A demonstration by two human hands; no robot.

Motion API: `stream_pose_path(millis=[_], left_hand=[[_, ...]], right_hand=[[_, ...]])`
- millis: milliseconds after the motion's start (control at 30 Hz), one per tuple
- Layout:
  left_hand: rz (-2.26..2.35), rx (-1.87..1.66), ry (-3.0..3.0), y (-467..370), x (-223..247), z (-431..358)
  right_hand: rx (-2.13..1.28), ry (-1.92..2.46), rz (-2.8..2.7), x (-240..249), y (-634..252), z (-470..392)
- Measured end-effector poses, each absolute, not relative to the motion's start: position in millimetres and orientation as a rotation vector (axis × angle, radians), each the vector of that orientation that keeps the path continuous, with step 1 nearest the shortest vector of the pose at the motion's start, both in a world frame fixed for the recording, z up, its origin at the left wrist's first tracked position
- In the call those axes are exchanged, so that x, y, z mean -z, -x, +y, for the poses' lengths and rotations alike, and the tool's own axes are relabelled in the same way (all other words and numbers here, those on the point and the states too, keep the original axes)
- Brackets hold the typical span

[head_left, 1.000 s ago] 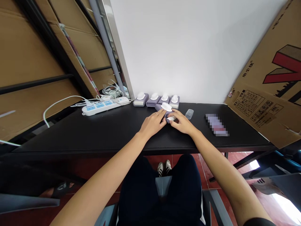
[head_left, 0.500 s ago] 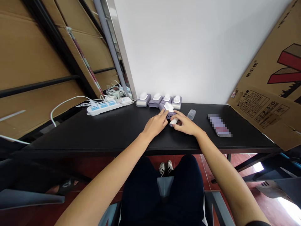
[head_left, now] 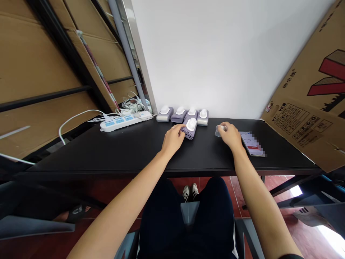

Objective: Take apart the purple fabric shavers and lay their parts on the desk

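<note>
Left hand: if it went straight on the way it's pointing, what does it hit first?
Left hand would meet the near purple block, right at its fingertips. Past that, probably the rightmost back-row block, though depth is hard to judge.

Your left hand (head_left: 174, 138) has its fingertips against the left side of a purple block (head_left: 189, 134), which carries a white oval piece (head_left: 191, 124) on top and shows ports on its near end. Your right hand (head_left: 229, 134) is over at the right, gripping a small white piece (head_left: 223, 127) at a clear plastic case (head_left: 217, 133); your fingers hide much of both. Behind the block, four similar purple blocks (head_left: 178, 118) line up by the white wall (head_left: 215, 57), each topped in white. On your black desk (head_left: 134, 151), a power strip (head_left: 121, 122) lies left and a partly pixelated phone (head_left: 251, 144) right, beside your right wrist.
</note>
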State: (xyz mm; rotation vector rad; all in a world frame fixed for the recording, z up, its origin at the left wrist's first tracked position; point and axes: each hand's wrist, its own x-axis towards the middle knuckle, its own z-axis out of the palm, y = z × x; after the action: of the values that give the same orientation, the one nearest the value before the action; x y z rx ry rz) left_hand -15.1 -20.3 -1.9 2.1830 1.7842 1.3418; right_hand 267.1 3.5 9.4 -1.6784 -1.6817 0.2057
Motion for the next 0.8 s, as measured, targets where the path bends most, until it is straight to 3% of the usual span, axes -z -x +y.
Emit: stream_pose_path(millis=[167,467,667,800], left_hand=[[1.783,-1.518,-1.963,19,-3,-16],[1.449,-1.748,-1.318,31,13,11],[1.295,-1.846,-0.901,31,9,19],[1.225,-1.863,-0.745,32,4,21]], right_hand=[[-0.164,2.034,-1.517,-12,-286,8],[-0.158,2.135,-1.621,-4,-282,13],[0.075,1.654,-1.632,-10,-258,10],[-0.287,1.298,-1.758,-17,-215,18]])
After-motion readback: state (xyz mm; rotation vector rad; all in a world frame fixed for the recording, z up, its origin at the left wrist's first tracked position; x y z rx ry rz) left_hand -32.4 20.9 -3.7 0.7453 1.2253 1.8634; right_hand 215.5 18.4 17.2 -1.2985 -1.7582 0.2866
